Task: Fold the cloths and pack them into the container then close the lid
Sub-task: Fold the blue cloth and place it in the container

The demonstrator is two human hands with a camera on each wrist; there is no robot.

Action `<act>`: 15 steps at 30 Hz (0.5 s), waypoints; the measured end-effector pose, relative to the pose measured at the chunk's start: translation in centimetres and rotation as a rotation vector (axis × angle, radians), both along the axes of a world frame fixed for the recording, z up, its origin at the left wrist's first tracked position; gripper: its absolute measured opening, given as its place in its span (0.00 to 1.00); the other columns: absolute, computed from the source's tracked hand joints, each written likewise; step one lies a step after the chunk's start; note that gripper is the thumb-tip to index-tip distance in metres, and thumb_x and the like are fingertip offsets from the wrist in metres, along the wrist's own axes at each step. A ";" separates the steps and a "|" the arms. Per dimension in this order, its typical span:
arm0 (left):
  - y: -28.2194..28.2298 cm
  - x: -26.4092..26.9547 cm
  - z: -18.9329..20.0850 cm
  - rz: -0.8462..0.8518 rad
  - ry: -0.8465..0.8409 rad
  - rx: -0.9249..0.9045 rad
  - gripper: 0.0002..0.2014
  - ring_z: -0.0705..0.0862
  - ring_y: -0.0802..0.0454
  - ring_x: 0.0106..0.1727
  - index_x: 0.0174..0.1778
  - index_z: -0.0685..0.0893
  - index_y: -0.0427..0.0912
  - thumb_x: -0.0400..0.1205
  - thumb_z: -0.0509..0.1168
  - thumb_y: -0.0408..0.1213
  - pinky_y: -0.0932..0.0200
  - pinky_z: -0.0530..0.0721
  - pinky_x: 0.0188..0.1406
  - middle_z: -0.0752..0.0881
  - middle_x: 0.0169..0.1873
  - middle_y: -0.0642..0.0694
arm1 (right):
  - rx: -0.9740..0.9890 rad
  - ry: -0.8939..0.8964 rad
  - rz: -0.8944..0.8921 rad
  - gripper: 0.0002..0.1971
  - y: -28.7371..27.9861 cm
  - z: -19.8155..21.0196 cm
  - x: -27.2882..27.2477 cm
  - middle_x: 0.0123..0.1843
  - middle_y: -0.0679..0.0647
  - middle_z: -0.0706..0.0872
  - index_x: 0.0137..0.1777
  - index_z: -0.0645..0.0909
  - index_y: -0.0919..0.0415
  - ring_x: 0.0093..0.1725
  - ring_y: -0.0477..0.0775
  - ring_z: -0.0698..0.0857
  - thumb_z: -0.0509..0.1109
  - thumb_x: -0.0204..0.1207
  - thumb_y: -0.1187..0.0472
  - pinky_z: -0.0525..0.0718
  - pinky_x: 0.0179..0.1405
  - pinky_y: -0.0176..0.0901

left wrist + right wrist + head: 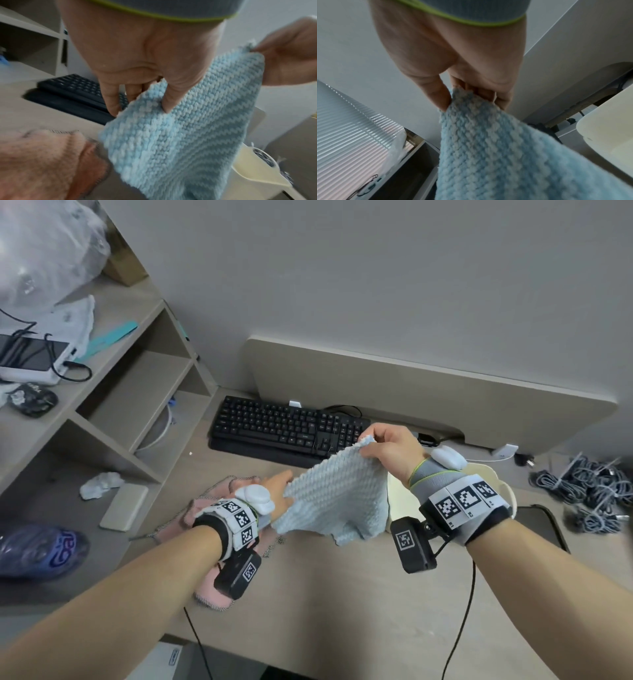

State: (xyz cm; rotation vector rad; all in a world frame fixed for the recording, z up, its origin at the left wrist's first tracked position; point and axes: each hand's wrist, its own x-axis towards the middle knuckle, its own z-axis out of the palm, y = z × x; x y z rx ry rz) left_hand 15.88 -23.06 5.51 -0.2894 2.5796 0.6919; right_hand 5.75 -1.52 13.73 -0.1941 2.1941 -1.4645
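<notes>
The step in hand looks like the folding of the first cloth, and nothing seems to be packed yet. On the left, a pink cloth (209, 508) lies flat on the desk (325, 594), under the left arm, waiting its turn. The left hand (279, 491) is low and pinches one corner of the blue cloth (337, 501) with its thumb on top. The blue cloth hangs in the air between both hands and droops down in the middle. The right hand (388, 453) is higher and farther back, and it pinches the other top corner. On the right, the cream container (503, 484) sits on the desk just behind the blue cloth and under the right wrist. Its lid cannot be made out. Next, I think the hands need to bring the two corners together, or lay the blue cloth flat on the desk, so it folds in half.
</notes>
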 end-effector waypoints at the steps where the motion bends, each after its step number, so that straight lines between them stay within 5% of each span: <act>1: -0.8 -0.2 0.1 0.045 0.038 0.043 0.04 0.85 0.44 0.44 0.41 0.75 0.48 0.79 0.64 0.36 0.51 0.82 0.45 0.85 0.41 0.47 | 0.023 0.021 -0.001 0.12 0.2 -0.2 -0.5 0.32 0.53 0.82 0.32 0.80 0.57 0.36 0.54 0.79 0.70 0.70 0.74 0.76 0.38 0.44; 4: -3.3 -0.8 2.0 0.207 0.184 0.075 0.10 0.81 0.48 0.38 0.32 0.78 0.51 0.78 0.65 0.34 0.58 0.75 0.37 0.83 0.34 0.49 | 0.073 0.092 0.002 0.14 0.4 0.1 -2.1 0.32 0.49 0.84 0.31 0.82 0.53 0.34 0.49 0.80 0.71 0.69 0.73 0.78 0.41 0.43; 7: -5.4 -1.7 5.0 0.287 0.323 -0.010 0.07 0.82 0.46 0.36 0.35 0.80 0.48 0.78 0.65 0.43 0.57 0.74 0.35 0.85 0.33 0.48 | 0.101 0.173 -0.020 0.13 0.3 1.2 -3.2 0.32 0.48 0.83 0.31 0.82 0.52 0.35 0.50 0.79 0.73 0.68 0.72 0.78 0.44 0.45; 15: -5.7 0.0 9.4 0.220 0.388 -0.100 0.11 0.78 0.50 0.36 0.37 0.79 0.49 0.77 0.68 0.53 0.59 0.71 0.37 0.82 0.33 0.51 | 0.124 0.247 0.002 0.11 0.0 3.2 -2.4 0.29 0.46 0.83 0.32 0.82 0.53 0.25 0.36 0.77 0.72 0.68 0.71 0.77 0.34 0.31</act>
